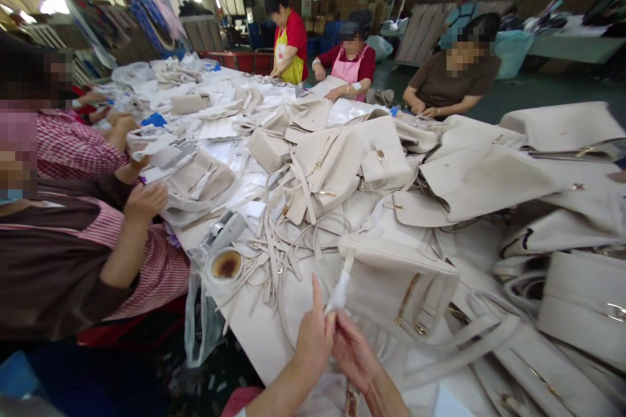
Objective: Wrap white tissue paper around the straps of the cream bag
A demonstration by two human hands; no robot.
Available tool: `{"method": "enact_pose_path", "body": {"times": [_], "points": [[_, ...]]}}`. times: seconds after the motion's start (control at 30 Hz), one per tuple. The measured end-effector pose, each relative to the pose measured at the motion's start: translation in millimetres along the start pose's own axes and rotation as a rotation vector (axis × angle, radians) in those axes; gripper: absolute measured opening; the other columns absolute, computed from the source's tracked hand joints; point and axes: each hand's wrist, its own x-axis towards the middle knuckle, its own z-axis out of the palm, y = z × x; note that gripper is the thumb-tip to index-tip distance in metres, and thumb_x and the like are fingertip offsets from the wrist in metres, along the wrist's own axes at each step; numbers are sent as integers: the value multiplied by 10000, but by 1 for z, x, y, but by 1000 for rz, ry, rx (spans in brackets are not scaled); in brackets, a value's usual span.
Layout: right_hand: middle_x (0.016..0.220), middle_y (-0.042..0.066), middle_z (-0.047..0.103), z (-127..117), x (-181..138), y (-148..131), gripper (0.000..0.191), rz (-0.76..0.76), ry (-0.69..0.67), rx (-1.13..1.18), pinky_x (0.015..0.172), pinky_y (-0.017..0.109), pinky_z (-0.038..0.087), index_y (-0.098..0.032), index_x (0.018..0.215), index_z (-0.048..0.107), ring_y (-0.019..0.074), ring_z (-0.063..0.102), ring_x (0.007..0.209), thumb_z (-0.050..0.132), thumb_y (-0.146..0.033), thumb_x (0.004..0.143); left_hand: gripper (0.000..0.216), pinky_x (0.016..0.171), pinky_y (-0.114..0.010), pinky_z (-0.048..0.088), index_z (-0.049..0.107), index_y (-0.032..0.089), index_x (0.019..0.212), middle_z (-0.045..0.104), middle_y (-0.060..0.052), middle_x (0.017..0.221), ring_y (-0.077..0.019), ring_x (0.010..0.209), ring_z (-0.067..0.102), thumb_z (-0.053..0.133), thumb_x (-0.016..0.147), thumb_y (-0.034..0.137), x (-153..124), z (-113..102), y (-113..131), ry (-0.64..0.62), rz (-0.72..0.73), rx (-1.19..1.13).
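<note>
The left hand [310, 335] has its forefinger stretched out straight, while its thumb and other fingers are nearly closed, pinching the lower end of some white wrapping [338, 290]. The right hand [356, 346] meets it at that same end, its fingers bent and close together; I cannot tell whether they grip the wrapping or only rest against it. The wrapping runs up and away from the fingers along the handle of a pale bag [379, 280], which lies tilted on the worktop [258, 339] just beyond and to the right of the fingers. Gold-coloured trim [405, 303] shows on the side of the bag, to the right of the fingers.

Left of the fingers and a little farther off stands a dish [226, 266] with something brown in it, and loose straps [274, 251] lie tangled between that dish and the bag. A clear plastic bag [199, 329] hangs at the edge, well to the left of the fingers. More pale bags [489, 179] are heaped beyond and to the right of them. A co-worker in a striped apron [159, 267] sits to their left, and others work far beyond the fingers.
</note>
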Motion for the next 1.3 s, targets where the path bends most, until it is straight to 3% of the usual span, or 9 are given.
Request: {"method": "enact_pose_path", "body": {"times": [0.17, 0.3, 0.43, 0.53, 0.63, 0.7, 0.83, 1.0, 1.3], "points": [[699, -1, 740, 6, 4, -3, 280, 98, -28, -15, 552, 225, 484, -175, 714, 726, 130, 641, 620, 862, -378, 578, 773, 560, -262, 321, 46, 103, 1524, 469, 43, 576, -175, 562, 453, 429, 873, 270, 4, 3, -5, 4, 13, -56], [561, -26, 663, 10, 6, -4, 345, 66, -49, -155, 370, 208, 336, -150, 798, 733, 93, 511, 408, 830, -418, 604, 833, 550, -240, 372, -25, 146, 1524, 571, 21, 713, -143, 572, 486, 449, 844, 229, 3, 4, -7, -27, -2, -209], [630, 4, 690, 9, 2, -7, 331, -11, -114, -238, 435, 220, 379, -148, 810, 728, 100, 537, 448, 792, -444, 676, 1027, 522, -228, 418, -131, 135, 1502, 634, 26, 710, -121, 511, 535, 573, 762, 246, 3, -16, -6, -274, -135, -375], [763, 31, 733, 4, -2, -13, 305, -43, -65, -223, 642, 269, 492, -160, 796, 729, 154, 648, 672, 827, -410, 650, 1038, 483, -243, 436, 35, 77, 1511, 670, -6, 687, -133, 472, 550, 633, 705, 342, 8, -44, -7, -440, -265, -429], [800, 11, 736, -2, -4, -16, 307, -29, 5, -192, 797, 350, 516, -182, 793, 728, 188, 678, 799, 879, -353, 587, 634, 498, -232, 431, 506, 97, 1284, 642, -13, 719, -104, 503, 514, 566, 720, 381, 16, -62, -5, -282, -208, -478], [798, 2, 735, -5, -5, -17, 319, -24, 18, -184, 819, 383, 521, -189, 807, 728, 191, 680, 802, 884, -350, 579, 389, 540, -226, 435, 632, 131, 1027, 598, -2, 732, -105, 578, 519, 570, 696, 325, 19, -63, 0, -211, -131, -493], [823, 11, 747, -2, -8, -19, 327, -20, -35, -238, 828, 373, 521, -199, 862, 731, 170, 667, 777, 858, -379, 621, 174, 562, -233, 426, 606, 165, 813, 578, 13, 703, -128, 630, 539, 619, 667, 259, 21, -42, 14, -200, -39, -435], [831, 23, 750, 2, -11, -22, 341, -14, -54, -298, 818, 357, 515, -211, 874, 736, 174, 664, 788, 849, -412, 623, 51, 522, -233, 398, 546, 178, 640, 546, 30, 569, -119, 539, 508, 575, 653, 219, 28, -18, 14, -169, -118, -465], [663, -10, 690, -8, -11, -24, 384, 29, -67, -236, 790, 369, 552, -187, 927, 730, 166, 650, 705, 862, -361, 611, 127, 466, -216, 359, 502, 191, 652, 465, 64, 492, -84, 453, 420, 570, 648, 298, 33, -13, -8, -151, -314, -625]]}}
